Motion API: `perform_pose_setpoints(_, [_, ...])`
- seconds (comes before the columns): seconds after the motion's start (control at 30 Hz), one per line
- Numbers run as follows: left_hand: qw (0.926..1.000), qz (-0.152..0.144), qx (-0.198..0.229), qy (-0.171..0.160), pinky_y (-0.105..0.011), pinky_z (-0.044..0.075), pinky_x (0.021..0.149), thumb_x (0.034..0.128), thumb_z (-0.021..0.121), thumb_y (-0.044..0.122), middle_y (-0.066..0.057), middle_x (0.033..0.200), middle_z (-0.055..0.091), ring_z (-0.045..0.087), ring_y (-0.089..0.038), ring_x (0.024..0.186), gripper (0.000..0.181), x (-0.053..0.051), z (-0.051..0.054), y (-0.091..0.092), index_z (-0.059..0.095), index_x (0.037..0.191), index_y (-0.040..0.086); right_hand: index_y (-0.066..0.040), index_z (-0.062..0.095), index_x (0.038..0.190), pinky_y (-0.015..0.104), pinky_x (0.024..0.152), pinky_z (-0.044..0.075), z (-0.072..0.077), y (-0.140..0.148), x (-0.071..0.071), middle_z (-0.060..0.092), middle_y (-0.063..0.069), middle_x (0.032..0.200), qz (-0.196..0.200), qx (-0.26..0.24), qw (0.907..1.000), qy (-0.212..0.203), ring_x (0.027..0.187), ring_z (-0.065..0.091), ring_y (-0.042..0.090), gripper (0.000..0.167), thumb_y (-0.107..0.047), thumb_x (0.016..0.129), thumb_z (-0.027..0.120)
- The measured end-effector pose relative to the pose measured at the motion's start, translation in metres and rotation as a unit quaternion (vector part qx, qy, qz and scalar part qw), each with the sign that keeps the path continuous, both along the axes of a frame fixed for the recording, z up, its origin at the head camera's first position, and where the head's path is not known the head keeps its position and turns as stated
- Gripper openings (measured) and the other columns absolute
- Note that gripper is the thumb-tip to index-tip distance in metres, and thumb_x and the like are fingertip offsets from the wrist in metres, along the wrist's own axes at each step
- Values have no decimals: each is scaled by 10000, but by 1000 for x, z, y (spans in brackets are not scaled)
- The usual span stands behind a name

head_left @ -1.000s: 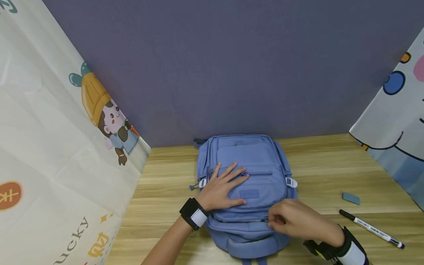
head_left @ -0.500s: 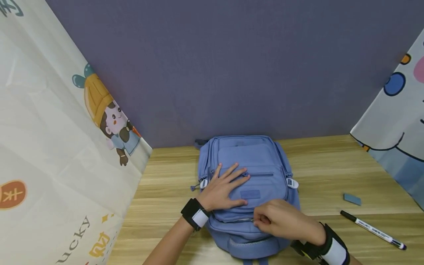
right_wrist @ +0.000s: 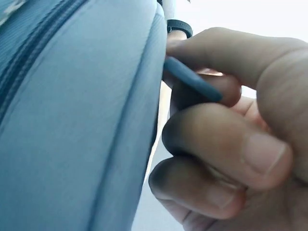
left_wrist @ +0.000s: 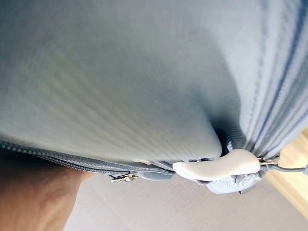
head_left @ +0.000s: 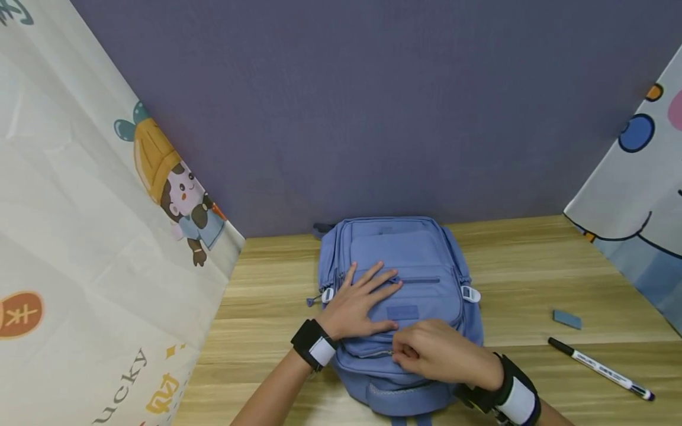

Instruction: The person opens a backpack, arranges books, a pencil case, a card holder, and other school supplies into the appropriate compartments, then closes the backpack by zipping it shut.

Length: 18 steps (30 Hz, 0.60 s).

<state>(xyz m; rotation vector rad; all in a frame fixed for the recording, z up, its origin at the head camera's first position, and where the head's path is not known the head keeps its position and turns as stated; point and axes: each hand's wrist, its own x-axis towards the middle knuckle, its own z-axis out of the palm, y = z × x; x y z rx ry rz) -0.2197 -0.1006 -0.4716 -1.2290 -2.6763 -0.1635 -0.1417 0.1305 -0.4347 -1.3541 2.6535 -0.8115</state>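
Observation:
A blue backpack (head_left: pixel 394 248) lies on its back on the wood-grain table, front pockets facing up. My left hand (head_left: pixel 348 310) rests on its front panel with fingers spread. Lower on the bag, my right hand (head_left: pixel 444 352) is at a front pocket zipper (head_left: pixel 375 354). Its curled fingers pinch the zipper pull (right_wrist: pixel 192 79), a flat blue tab seen in the right wrist view. The hand hides the zipper's right part. In the left wrist view, a white buckle (left_wrist: pixel 219 166) hangs at the bag's side, with part of the left hand at lower left.
To the right on the table (head_left: pixel 511 266) lie a small blue-grey block (head_left: pixel 567 319) and a capped black-and-white marker (head_left: pixel 599 368). A dark panel (head_left: pixel 394 112) stands behind the bag. Printed white sheets flank it on both sides.
My right hand has slid left along the pocket zipper with the pull between its fingers. My left hand stays in place on the backpack.

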Motion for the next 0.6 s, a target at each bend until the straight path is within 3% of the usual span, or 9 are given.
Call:
perform_pose_setpoints(0.17, [10000, -24, -36, -52, -718, 135, 1288, 970, 614, 711, 61, 1769, 274, 155, -257, 1671, 830, 0, 0, 0, 376, 1661, 317, -292, 671, 824, 144, 522, 325, -1, -2, -2, 410, -217, 621, -104, -12, 9998, -192, 543, 369, -101, 209, -184, 979, 761])
perform_pose_setpoints(0.33, [9978, -91, -2, -650, -703, 132, 1296, 1017, 607, 635, 38, 1756, 311, 147, -266, 1671, 739, 9, 17, -4, 460, 1624, 241, -304, 693, 824, 144, 507, 324, -3, -1, -1, 423, -228, 614, -279, -181, 9991, -257, 532, 376, -103, 190, -208, 969, 768])
perform_pose_setpoints(0.4, [9956, -372, 323, -800, -641, 206, 1307, 1044, 637, 516, -12, 1687, 447, 264, -281, 1641, 602, 16, 27, -6, 580, 1536, 173, -307, 676, 802, 144, 500, 317, -4, 1, -1, 416, -227, 604, -351, -273, 9986, -301, 523, 372, -102, 214, -212, 972, 766])
perform_pose_setpoints(0.47, [9923, -737, 678, -735, -532, 303, 1303, 1043, 667, 378, -42, 1562, 585, 414, -276, 1565, 434, 25, 33, -7, 691, 1402, 135, -302, 656, 785, 145, 494, 312, -5, 3, -1, 407, -222, 594, -395, -355, 9980, -335, 514, 362, -101, 239, -224, 987, 757])
perform_pose_setpoints(0.53, [9880, -1090, 942, -560, -407, 412, 1241, 1000, 703, 276, -33, 1413, 669, 538, -234, 1424, 310, 36, 36, -6, 756, 1271, 136, -292, 638, 780, 142, 490, 308, -5, 6, -2, 401, -215, 591, -405, -479, 9973, -388, 509, 349, -103, 255, -235, 1002, 750])
perform_pose_setpoints(0.6, [9849, -1296, 1057, -447, -301, 469, 1138, 962, 736, 258, 5, 1300, 678, 569, -173, 1271, 250, 46, 34, -3, 770, 1189, 158, -275, 640, 800, 145, 487, 305, -3, 10, -3, 410, -209, 600, -414, -571, 9964, -463, 511, 338, -102, 242, -248, 1021, 734])
